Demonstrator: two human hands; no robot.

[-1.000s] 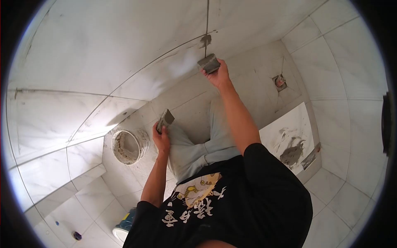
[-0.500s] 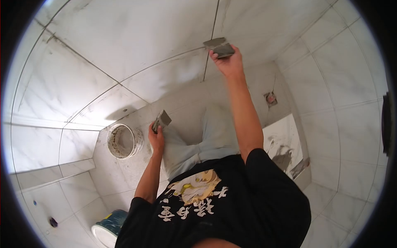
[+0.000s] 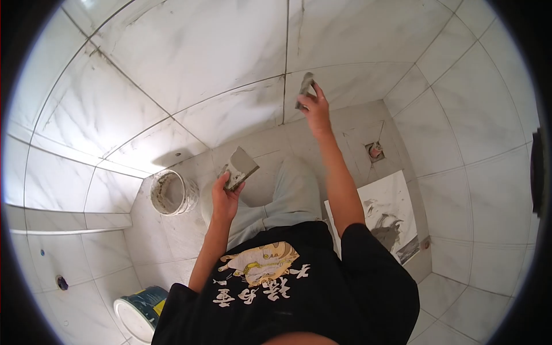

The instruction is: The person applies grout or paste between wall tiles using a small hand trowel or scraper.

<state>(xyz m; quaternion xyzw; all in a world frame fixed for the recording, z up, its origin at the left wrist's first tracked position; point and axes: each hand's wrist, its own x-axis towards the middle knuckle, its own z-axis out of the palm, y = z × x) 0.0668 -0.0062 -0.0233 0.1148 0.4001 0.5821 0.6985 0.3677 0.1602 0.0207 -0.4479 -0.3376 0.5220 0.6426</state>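
My left hand point(image 3: 226, 195) grips a flat scraper point(image 3: 242, 167) with grey paste on its face, held above my left thigh. Higher up, close to the white marbled wall tiles point(image 3: 230, 109), my right hand point(image 3: 316, 109) is closed around a second scraper point(image 3: 305, 92), whose blade is turned nearly edge-on. Whether that blade touches the wall I cannot tell. Dark joint lines run between the tiles, with one vertical joint just left of my right hand.
A paste-smeared bucket point(image 3: 173, 192) stands on the floor at the left. A blue-green tub point(image 3: 141, 313) lies lower left. On the right are a white panel with grey smears point(image 3: 382, 210) and a floor opening with a pipe point(image 3: 375, 151).
My right hand has moved down and its scraper has turned edge-on. My left hand has shifted slightly right, its scraper now showing more of its face. The view has shifted slightly.
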